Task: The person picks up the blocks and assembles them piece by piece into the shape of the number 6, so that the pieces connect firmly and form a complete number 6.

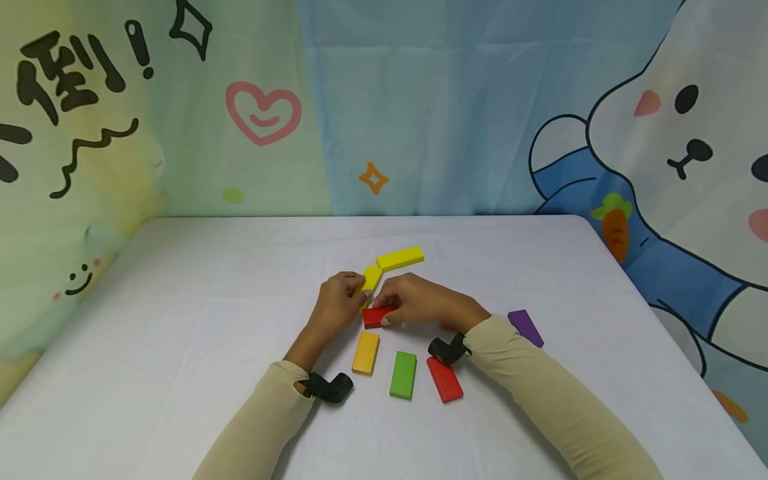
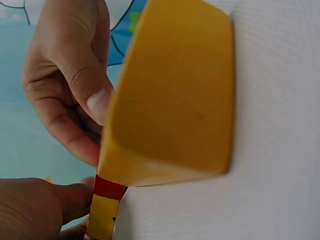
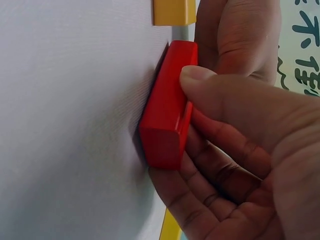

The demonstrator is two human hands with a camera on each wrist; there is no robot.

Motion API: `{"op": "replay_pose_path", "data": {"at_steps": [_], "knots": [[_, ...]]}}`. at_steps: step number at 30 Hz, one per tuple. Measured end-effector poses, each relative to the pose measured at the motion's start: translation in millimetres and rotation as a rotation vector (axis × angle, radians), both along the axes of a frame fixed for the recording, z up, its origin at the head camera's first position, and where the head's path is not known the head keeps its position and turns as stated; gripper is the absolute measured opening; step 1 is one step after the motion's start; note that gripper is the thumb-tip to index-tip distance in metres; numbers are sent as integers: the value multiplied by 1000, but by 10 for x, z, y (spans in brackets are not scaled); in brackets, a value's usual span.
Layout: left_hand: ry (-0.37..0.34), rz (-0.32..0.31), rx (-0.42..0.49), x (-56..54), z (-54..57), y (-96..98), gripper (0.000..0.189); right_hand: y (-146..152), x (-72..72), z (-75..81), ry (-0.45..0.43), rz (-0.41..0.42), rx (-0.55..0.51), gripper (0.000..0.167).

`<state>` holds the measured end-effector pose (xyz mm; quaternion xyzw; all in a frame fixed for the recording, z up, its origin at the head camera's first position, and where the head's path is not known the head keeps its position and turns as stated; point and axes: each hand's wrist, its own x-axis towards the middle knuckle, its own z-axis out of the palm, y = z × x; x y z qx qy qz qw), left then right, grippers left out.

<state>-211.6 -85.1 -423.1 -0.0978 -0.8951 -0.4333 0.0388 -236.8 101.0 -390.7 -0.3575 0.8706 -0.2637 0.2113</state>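
Observation:
My left hand (image 1: 337, 305) pinches a yellow block (image 1: 373, 276) between thumb and fingers, covering part of its near end. A second yellow block (image 1: 400, 259) lies just beyond it, angled to the right, their ends meeting. With thumb and fingers my right hand (image 1: 420, 298) grips a red block (image 1: 375, 318) by its right part, beside the yellow block's near end. The right wrist view shows that red block (image 3: 167, 95) lying low along the white cloth, the thumb on its long side. In the left wrist view, the red block's end sits against the yellow block (image 2: 103, 216).
Nearer me lie an amber block (image 1: 365, 353), a green block (image 1: 403, 375) and another red block (image 1: 445, 380). A purple block (image 1: 525, 328) lies by the right sleeve. One more red block (image 1: 447, 326) is mostly hidden under the right wrist. A printed curtain (image 1: 420, 120) stands behind the table.

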Motion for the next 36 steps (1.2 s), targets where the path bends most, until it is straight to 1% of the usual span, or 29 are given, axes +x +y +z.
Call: {"op": "replay_pose_path", "data": {"at_steps": [2,5,9,14,20,22,28,29,31,33,36], "knots": [[8,-3,1,2,6,3,14,-6,1,7,-11,-8,1,25],[0,0,2,8,11,9,16,-10,-6,7,-24,-21,4,25],[-13,11,-12,15,14,9,29,-14,-8,0,-30,-31,9,26],[-24,11,-24,6,13,4,31,-12,-7,-12,-32,-38,6,25],[-20,-6,-18,-4,1,-5,30,-3,8,-15,-43,-60,2,25],[-11,-20,-21,-7,-8,-14,25,1,10,-12,-42,-61,0,26],[-20,-62,-36,21,-2,-41,33,14,12,-9,-37,-58,-9,27],[-18,-66,-38,30,1,-44,37,15,12,-9,-35,-58,-10,27],[-4,-76,-49,41,-1,-48,36,16,14,-10,-33,-58,-10,27],[19,-77,-56,48,-3,-48,34,16,16,-11,-33,-61,-12,27],[23,-61,-45,66,10,-48,38,12,16,-12,-38,-65,-13,27]]}}
